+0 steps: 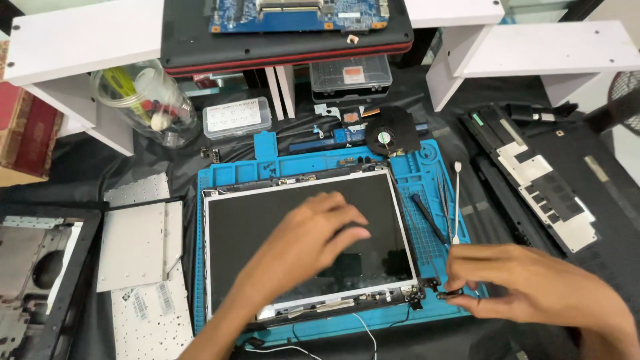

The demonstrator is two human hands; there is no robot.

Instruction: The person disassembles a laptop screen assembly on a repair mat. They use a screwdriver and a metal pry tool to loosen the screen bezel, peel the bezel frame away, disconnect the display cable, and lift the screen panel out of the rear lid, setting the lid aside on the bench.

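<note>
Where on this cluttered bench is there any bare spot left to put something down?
Bare dark tabletop shows between the round black cooling fan and the black laptop base cover. The blue silicone repair mat is crowded: the laptop screen panel under the left hand, tools, and the right hand.

An electronics repair bench — dismantled laptop screen (303, 243), blue repair mat (427, 170), circuit board (297, 13).

The screen panel (267, 227) is a dark, glossy rectangle in a thin silver frame, lying flat and face up under the left hand (313, 233). A small dark hinge bracket (448, 292) sits pinched in the right hand's (527, 287) fingertips, just beside the panel's near corner.
</note>
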